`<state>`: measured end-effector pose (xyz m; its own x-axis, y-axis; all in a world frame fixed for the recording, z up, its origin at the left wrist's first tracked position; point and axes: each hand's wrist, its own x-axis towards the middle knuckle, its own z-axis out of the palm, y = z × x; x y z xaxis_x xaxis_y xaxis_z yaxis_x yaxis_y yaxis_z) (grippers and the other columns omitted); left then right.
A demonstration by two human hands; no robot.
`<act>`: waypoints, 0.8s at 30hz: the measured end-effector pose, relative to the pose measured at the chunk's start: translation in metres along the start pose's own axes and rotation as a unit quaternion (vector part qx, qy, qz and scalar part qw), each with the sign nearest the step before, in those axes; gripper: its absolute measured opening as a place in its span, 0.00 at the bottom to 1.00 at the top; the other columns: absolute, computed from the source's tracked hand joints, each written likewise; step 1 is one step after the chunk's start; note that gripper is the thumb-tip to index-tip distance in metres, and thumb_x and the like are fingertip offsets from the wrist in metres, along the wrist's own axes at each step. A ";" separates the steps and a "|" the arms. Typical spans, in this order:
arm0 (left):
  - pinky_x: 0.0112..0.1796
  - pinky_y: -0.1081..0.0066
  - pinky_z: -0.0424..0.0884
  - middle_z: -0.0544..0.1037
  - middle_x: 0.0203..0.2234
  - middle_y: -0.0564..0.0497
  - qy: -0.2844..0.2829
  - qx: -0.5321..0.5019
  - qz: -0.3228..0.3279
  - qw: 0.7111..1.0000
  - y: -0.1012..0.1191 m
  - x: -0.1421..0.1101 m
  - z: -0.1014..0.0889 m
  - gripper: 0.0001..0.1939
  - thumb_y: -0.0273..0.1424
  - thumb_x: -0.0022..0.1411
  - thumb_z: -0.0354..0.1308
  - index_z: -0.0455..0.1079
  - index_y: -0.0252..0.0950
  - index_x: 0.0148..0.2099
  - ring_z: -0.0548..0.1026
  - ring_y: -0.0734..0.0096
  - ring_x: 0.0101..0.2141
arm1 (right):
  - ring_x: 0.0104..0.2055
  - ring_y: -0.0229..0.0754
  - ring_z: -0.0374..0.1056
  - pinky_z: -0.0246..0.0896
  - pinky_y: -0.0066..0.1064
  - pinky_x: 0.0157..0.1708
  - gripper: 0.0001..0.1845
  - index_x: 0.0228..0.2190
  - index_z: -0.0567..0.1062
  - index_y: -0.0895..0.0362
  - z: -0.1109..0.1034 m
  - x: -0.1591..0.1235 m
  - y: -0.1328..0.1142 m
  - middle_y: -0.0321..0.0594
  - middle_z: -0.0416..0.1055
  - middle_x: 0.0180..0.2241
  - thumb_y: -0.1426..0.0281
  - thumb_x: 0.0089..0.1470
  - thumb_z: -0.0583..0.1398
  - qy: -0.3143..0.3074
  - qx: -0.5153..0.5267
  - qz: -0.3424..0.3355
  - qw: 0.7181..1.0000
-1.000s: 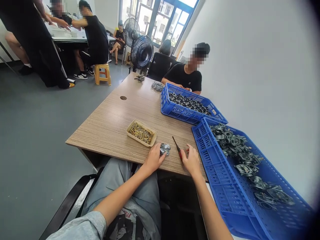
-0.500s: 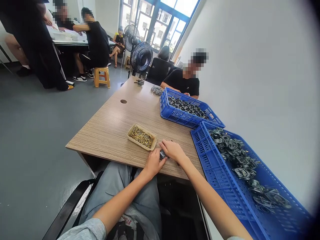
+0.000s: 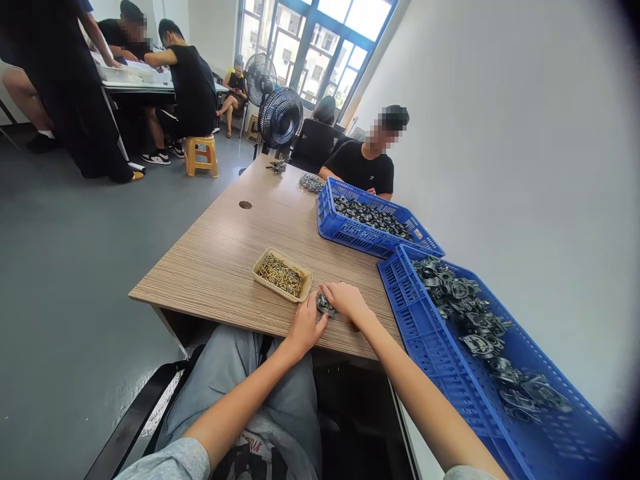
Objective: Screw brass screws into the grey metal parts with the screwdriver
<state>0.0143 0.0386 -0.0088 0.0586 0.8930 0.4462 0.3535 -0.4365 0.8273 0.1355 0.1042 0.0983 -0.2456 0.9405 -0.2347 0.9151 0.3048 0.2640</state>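
Note:
A small grey metal part (image 3: pixel 325 305) lies on the wooden table (image 3: pixel 225 247) near its front edge. My left hand (image 3: pixel 306 327) grips it from the near side, fingers curled on it. My right hand (image 3: pixel 345 300) covers it from the right, fingers closed over it; the screwdriver seen earlier is hidden under this hand. Just left of the hands stands a beige tray of small brass screws (image 3: pixel 281 273).
A blue crate (image 3: pixel 440 373) with several grey metal parts sits at my right; a second blue crate (image 3: pixel 360 235) stands further back. A person in black sits at the far end. Two fans and other people at another table are behind.
My right hand left the screwdriver's side and moved left onto the metal part. My left hand stayed on the part. The view tilted slightly.

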 end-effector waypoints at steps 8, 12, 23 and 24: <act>0.61 0.50 0.66 0.69 0.59 0.37 -0.009 0.004 0.010 1.000 0.001 0.000 -0.001 0.27 0.25 0.65 0.54 0.56 0.34 0.65 0.67 0.52 0.61 | 0.51 0.50 0.74 0.64 0.35 0.47 0.33 0.57 0.73 0.55 -0.002 -0.002 0.014 0.52 0.78 0.47 0.58 0.72 0.36 -0.025 -0.004 0.017 1.000; 0.60 0.50 0.67 0.70 0.57 0.37 -0.022 0.013 0.006 1.000 0.002 0.000 -0.002 0.25 0.26 0.66 0.54 0.58 0.33 0.64 0.68 0.53 0.60 | 0.52 0.50 0.74 0.64 0.34 0.48 0.35 0.54 0.76 0.56 0.001 -0.004 0.017 0.53 0.78 0.47 0.55 0.72 0.36 -0.019 0.003 0.047 0.999; 0.58 0.51 0.69 0.72 0.54 0.38 -0.034 0.023 0.007 0.999 0.005 0.000 -0.004 0.24 0.25 0.66 0.53 0.60 0.33 0.63 0.69 0.53 0.58 | 0.47 0.54 0.76 0.67 0.37 0.45 0.39 0.41 0.83 0.60 -0.014 -0.056 0.082 0.56 0.79 0.42 0.56 0.71 0.37 0.047 0.004 0.213 0.976; 0.58 0.51 0.69 0.72 0.54 0.38 -0.035 0.022 0.009 0.999 0.005 0.001 -0.005 0.24 0.25 0.65 0.53 0.60 0.33 0.63 0.69 0.54 0.58 | 0.47 0.55 0.76 0.67 0.38 0.45 0.39 0.40 0.83 0.60 -0.019 -0.068 0.095 0.56 0.80 0.42 0.56 0.71 0.37 0.051 0.003 0.234 0.971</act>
<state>0.0116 0.0363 -0.0027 0.1302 0.8912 0.4344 0.3923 -0.4487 0.8030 0.2329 0.0716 0.1573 0.1666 0.9860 0.0035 0.9361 -0.1592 0.3135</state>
